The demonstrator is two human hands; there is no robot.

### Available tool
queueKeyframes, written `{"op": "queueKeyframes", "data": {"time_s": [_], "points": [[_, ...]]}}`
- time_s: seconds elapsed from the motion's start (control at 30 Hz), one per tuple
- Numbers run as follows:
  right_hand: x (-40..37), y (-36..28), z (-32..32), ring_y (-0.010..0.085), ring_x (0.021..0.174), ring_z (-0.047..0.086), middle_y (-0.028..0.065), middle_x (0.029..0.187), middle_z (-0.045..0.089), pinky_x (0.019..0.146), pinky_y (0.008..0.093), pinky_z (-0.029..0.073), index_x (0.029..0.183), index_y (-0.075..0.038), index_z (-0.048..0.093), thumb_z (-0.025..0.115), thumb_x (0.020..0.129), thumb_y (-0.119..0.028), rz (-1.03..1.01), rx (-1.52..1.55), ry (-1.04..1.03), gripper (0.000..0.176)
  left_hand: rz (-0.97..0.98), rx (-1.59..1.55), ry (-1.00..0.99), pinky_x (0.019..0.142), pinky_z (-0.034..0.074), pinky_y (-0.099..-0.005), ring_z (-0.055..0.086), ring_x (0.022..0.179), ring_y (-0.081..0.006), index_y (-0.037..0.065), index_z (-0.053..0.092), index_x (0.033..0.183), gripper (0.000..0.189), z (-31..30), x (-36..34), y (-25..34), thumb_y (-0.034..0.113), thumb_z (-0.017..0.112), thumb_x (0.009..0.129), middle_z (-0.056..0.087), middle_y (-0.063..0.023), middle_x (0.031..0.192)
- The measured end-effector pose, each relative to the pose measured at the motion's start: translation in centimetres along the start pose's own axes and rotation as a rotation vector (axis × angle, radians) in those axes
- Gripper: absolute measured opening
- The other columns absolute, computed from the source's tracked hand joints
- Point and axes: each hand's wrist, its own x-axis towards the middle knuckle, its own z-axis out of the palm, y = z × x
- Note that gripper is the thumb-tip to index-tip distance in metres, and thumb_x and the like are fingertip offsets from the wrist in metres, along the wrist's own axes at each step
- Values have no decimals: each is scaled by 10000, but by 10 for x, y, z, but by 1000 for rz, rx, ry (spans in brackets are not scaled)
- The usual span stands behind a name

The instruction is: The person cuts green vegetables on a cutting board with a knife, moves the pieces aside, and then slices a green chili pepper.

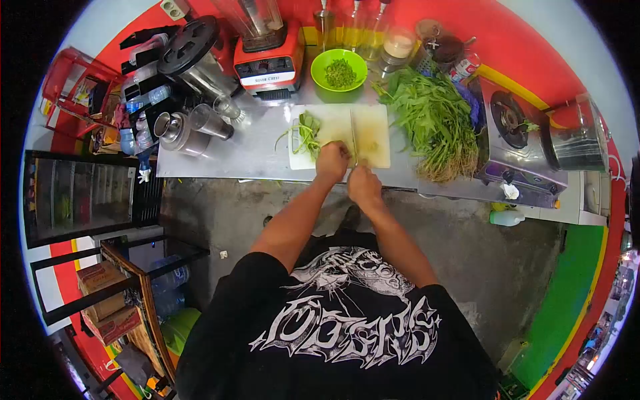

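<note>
A white cutting board (375, 143) lies on the metal counter. My right hand (364, 185) is wrapped round the handle of a knife (353, 130), whose blade points away from me over the board. Just left of the blade, my left hand (333, 160) is closed at the near end of some leafy greens (309, 130) on the board's left part; what its fingers pinch is hidden. Beyond the board stands a green bowl (320, 61) holding chopped greens (340, 73). A large heap of leafy greens with roots (433, 120) rests right of the board.
A red blender (268, 67), bottles (352, 30) and jars line the counter's back. Metal containers (181, 133) stand at left. To the right is a gas stove (517, 157) with a pot (577, 137). A shelf with boxes (103, 290) stands at lower left.
</note>
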Motion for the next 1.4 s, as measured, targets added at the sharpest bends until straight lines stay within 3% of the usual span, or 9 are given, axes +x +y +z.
{"op": "queueKeyframes", "data": {"time_s": [0.2, 0.4, 0.53, 0.73, 0.93, 1.0, 1.1, 1.2, 1.4], "points": [[12, 4, -5, 493, 1049, 667, 343, 1115, 672, 924, 555, 520, 1165, 60, 593, 490, 945, -150, -38, -43, -61, 321, -23, 47, -38, 760, 574, -428, 725, 813, -359, 9, 744, 873, 127, 2, 5, -5, 110, 754, 797, 733, -199, 853], [5, 9, 8, 518, 999, 671, 347, 1087, 671, 894, 567, 526, 1249, 88, 477, 508, 925, -120, -59, -25, -34, 386, -58, 36, 1, 764, 575, -439, 726, 819, -366, 17, 749, 876, 122, 4, 5, -2, 103, 725, 793, 734, -204, 859], [17, 9, 2, 520, 998, 670, 341, 1073, 678, 888, 560, 527, 1248, 81, 481, 522, 923, -124, -92, -53, -62, 386, 6, 10, 4, 764, 574, -442, 726, 816, -363, 18, 750, 870, 112, -1, 6, 0, 81, 693, 797, 734, -204, 851], [1, -1, -3, 511, 1046, 661, 346, 1088, 678, 909, 542, 525, 1255, 92, 512, 540, 917, -124, -16, 18, -36, 402, -64, -50, -23, 776, 579, -460, 724, 844, -376, 48, 751, 819, 84, 1, 6, -3, 60, 683, 771, 729, -205, 841], [7, -1, -5, 507, 1066, 659, 370, 1119, 664, 913, 547, 523, 1250, 85, 517, 515, 939, -127, -100, -67, -106, 377, 38, 25, -9, 747, 572, -458, 720, 790, -381, 48, 743, 794, 55, -7, 7, 2, 59, 694, 772, 723, -203, 807], [0, -6, 2, 493, 1065, 666, 363, 1109, 670, 906, 552, 526, 1248, 77, 521, 510, 940, -122, 50, 24, -35, 366, -30, 35, -55, 759, 574, -448, 724, 809, -376, 21, 746, 865, 112, -6, 7, 1, 57, 671, 790, 733, -200, 843], [9, -2, -1, 492, 1063, 667, 351, 1108, 676, 923, 555, 517, 1250, 76, 521, 494, 955, -144, -15, -60, -119, 369, -23, -1, -55, 761, 573, -454, 722, 818, -382, 19, 740, 854, 104, -4, 8, -2, 61, 674, 785, 733, -202, 852], [9, 0, -2, 491, 1059, 668, 344, 1112, 677, 931, 551, 514, 1248, 70, 519, 511, 954, -151, -59, -44, -63, 368, -23, 34, -38, 753, 574, -451, 722, 810, -378, 19, 737, 850, 102, -3, 8, -3, 59, 669, 785, 730, -202, 840], [12, 0, 5, 497, 1063, 659, 350, 1119, 667, 894, 550, 532, 1222, 75, 547, 548, 924, -144, 16, -36, -90, 369, -45, 11, -81, 784, 568, -465, 716, 841, -391, 30, 739, 852, 107, -4, 7, -1, 87, 677, 785, 724, -218, 848]]}}
